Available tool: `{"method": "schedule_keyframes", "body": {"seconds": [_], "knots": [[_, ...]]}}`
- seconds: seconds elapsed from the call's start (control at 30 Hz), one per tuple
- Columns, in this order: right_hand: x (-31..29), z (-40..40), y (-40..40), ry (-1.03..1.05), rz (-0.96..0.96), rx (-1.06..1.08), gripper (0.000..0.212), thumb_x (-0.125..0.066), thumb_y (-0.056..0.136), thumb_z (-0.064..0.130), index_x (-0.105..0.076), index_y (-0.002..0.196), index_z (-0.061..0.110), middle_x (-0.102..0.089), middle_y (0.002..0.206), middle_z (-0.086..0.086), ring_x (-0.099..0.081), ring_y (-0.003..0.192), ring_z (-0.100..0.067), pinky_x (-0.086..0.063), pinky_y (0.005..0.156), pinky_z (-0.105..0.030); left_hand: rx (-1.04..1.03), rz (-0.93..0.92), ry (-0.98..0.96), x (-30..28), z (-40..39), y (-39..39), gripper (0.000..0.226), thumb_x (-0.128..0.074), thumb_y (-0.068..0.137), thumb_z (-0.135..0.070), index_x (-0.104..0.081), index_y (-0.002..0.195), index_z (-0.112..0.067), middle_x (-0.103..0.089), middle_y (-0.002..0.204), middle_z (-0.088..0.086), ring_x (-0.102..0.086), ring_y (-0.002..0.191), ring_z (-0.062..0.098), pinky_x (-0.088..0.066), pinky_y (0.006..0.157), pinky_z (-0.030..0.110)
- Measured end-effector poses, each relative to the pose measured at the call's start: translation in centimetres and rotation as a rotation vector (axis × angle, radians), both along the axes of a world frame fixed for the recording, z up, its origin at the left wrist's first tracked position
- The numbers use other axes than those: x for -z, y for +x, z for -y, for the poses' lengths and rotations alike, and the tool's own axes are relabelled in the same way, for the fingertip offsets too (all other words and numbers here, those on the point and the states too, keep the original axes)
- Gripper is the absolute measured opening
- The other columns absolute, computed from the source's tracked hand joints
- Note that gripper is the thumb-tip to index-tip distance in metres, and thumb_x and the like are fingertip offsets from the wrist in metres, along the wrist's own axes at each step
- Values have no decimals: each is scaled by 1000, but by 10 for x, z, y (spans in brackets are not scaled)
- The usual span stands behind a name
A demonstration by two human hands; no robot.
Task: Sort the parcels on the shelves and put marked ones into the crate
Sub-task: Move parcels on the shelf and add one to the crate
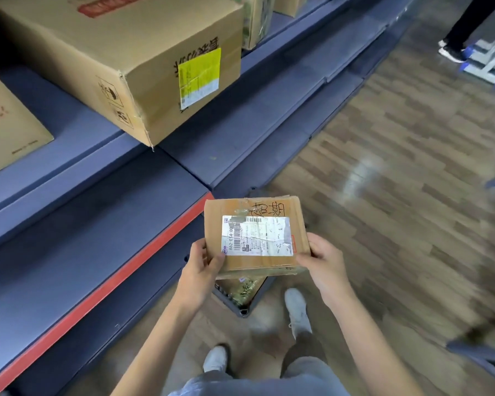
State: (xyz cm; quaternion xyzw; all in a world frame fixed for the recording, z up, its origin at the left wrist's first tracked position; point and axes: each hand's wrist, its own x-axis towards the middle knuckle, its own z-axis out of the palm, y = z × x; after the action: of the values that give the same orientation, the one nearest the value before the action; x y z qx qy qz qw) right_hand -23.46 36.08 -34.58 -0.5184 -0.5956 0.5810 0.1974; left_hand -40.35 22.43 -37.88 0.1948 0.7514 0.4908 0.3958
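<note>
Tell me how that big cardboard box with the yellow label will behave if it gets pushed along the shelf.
The big cardboard box probably slides rather than tips: it sits broad and low. Its near corner juts past the shelf edge, so a forward push might unbalance it. The dented corner suggests soft walls.

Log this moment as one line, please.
left hand: grips small parcel | right hand: grips it | parcel: handwritten mark, above dark crate on floor | step: not yet placed in crate
</note>
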Motion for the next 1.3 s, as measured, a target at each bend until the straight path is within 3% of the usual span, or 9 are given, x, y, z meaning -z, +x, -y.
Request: {"method": "schedule_keyframes", "body": {"seconds": [0.17,0.4,0.53,0.67,0.83,0.9,1.03,1.17,1.3], "knots": [[27,-82,-7,15,111,-188,48,-50,76,-11,-65,85,33,-71,91,12,-66,90,-7,-53,77,-29,-174,-12,-53,25,-63,15,23,-53,93,-23,-42,113,-25,-56,99,-19,-54,87,-3,-40,68,14],[40,-198,-43,38,160,-507,27,-50,80,-9,-66,92,10,-70,97,-6,-66,92,-21,-53,83,-38,-407,25,-57,40,-135,24,25,-56,90,-20,-43,111,-19,-60,111,0,-59,97,16,-48,82,34],[50,-251,-93,40,226,-630,35,-48,83,-9,-64,73,20,-67,87,-3,-65,71,-5,-53,59,-18,-480,-20,-129,50,-168,2,27,-63,86,-24,-46,105,-14,-59,107,1,-61,92,19,-49,66,31],[72,-275,-136,64,265,-687,23,-51,82,-8,-67,78,8,-70,87,-6,-67,76,-4,-58,67,-27,-591,-62,-179,67,-185,-12,27,-65,84,-22,-46,101,-14,-58,106,1,-60,92,20,-52,76,36],[119,-271,-142,-92,232,-646,38,-50,83,-11,-59,67,23,-64,70,9,-62,53,7,-46,45,-9,-713,-28,-281,114,-188,8,28,-65,82,-15,-45,101,-10,-57,104,2,-57,89,18,-46,65,23],[154,-266,-130,-116,291,-627,32,-47,81,-14,-61,69,12,-67,78,-5,-64,55,-4,-50,49,-14,-721,13,-315,142,-186,27,29,-65,83,-14,-45,102,-7,-58,105,3,-59,91,21,-50,70,27],[249,-262,-100,-168,376,-614,13,-44,78,-17,-55,85,-19,-60,97,-37,-57,91,-48,-48,82,-57,-781,34,-337,215,-189,63,25,-68,80,-5,-46,90,-13,-58,85,-8,-54,82,12,-39,59,0],[323,-265,-78,-198,413,-612,26,-43,76,-15,-61,70,2,-70,79,-3,-56,58,-9,-45,53,-20,-820,56,-318,278,-194,85,27,-68,79,-4,-50,92,-21,-57,89,-17,-55,87,-2,-44,69,12],[366,-269,-63,-159,456,-683,38,-43,77,-10,-62,63,19,-63,58,15,-55,52,2,-41,48,-16,-824,47,-353,321,-199,97,28,-67,79,-4,-49,90,-22,-55,86,-19,-52,84,-7,-47,73,24]]}}
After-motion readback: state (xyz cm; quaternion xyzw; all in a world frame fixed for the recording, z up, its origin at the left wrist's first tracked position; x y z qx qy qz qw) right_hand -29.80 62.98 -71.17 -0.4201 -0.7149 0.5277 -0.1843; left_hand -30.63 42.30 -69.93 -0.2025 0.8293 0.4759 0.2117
